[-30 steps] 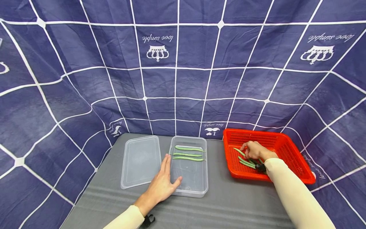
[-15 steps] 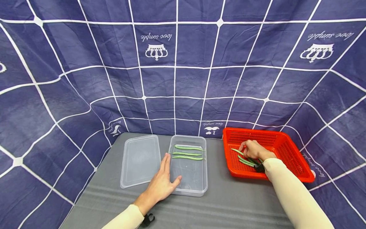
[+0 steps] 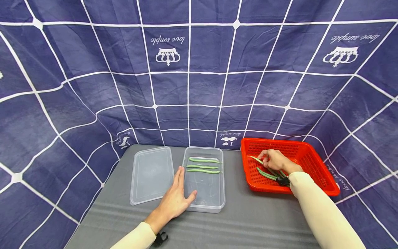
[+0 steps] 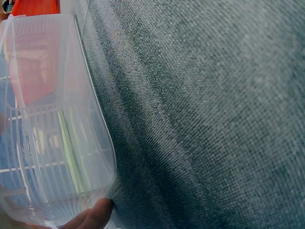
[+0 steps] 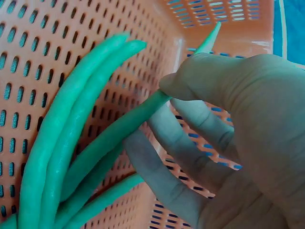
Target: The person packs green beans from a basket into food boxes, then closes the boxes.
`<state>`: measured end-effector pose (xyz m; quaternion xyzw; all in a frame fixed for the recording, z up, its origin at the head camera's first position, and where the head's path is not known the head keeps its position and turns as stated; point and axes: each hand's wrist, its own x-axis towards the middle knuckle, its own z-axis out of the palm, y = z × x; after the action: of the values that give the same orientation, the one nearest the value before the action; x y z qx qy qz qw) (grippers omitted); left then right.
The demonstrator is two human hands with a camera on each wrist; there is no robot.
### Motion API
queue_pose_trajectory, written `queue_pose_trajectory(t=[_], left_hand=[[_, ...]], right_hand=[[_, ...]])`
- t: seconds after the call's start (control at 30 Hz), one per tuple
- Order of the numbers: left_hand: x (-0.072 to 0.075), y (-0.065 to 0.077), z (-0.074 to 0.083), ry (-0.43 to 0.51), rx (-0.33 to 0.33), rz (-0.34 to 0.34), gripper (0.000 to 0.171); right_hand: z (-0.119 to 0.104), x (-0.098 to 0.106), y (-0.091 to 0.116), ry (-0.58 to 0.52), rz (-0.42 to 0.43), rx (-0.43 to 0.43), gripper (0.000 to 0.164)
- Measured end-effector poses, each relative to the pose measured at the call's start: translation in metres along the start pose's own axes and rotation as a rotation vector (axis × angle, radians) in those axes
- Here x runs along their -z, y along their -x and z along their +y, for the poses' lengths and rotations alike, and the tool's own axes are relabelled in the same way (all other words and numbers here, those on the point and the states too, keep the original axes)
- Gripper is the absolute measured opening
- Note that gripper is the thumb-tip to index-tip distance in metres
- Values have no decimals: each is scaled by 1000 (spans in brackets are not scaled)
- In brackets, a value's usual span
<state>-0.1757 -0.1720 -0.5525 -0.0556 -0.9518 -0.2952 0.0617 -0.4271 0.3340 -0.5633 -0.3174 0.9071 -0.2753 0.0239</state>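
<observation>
My right hand (image 3: 275,160) reaches into the red basket (image 3: 253,186) and pinches a green bean (image 5: 128,121) between thumb and fingers. Several other green beans (image 5: 62,129) lie beside it on the basket's slotted floor. Fingers straight, my left hand (image 3: 177,199) rests against the left side of a clear plastic container (image 3: 206,209). Inside that container, towards its far end, 3 green beans (image 3: 203,167) lie side by side. From the left wrist view, fingertips (image 4: 101,212) touch the container's wall, and beans show through the plastic.
A clear flat lid (image 3: 152,176) lies on the grey table cover (image 3: 242,221), left of the container. Behind and at both sides hangs a blue checked cloth (image 3: 205,90). The basket stands at the right, close to the cloth.
My right hand has shifted slightly up and left inside the basket, and the pinched bean's tip moves with it. The left hand stays at the container.
</observation>
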Motion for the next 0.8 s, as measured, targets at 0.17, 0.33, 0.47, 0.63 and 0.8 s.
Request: queue_pose_trajectory(t=[0.17,0.33,0.47,0.63,0.8], left_hand=[[-1,0,1,0,-2,0,111],[-2,-2,-1,-3,-10,7,111],[-2,-2,-3,-7,-23,14,110],[-1,-2,-2,-12,-25,8,110],[-1,-1,-1,-7,-22,5,110]], right_hand=[[-57,19,8,7,-1,-84,32],[-97,33,11,22,-9,-139,36],[-101,37,10,-6,-6,-141,38],[-106,40,11,3,6,-137,38],[-112,40,13,15,11,-125,40]])
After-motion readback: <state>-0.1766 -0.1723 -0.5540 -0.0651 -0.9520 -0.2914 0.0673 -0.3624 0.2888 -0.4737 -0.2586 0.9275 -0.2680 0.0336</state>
